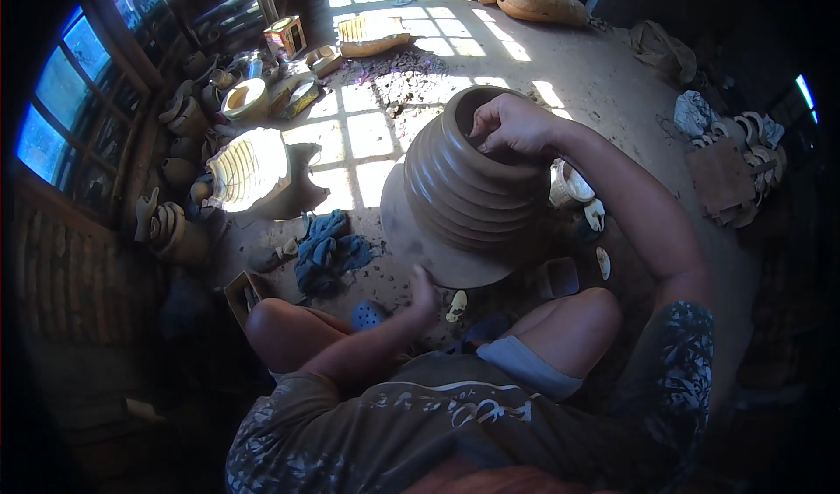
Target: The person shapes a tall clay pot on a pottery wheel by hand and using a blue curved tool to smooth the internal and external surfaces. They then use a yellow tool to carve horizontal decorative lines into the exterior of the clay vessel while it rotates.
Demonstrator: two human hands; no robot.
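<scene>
Right grip [512, 125] curls narrow inside the ribbed clay pot [468, 192] at three o'clock of its mouth; whether it holds anything, I can't tell. Left grip [425, 294], closure unclear, meets the round base [398, 218] at seven. Pot sits at the potter's twelve; I'd turn smoothly, pressing lightly and evenly.

Dark tee [385, 437], pale leafy print on the sleeves [682, 354] (yep, both), whitish lettering [492, 409] across the front, plus some light grey-blue shorts [530, 368] down below.
</scene>
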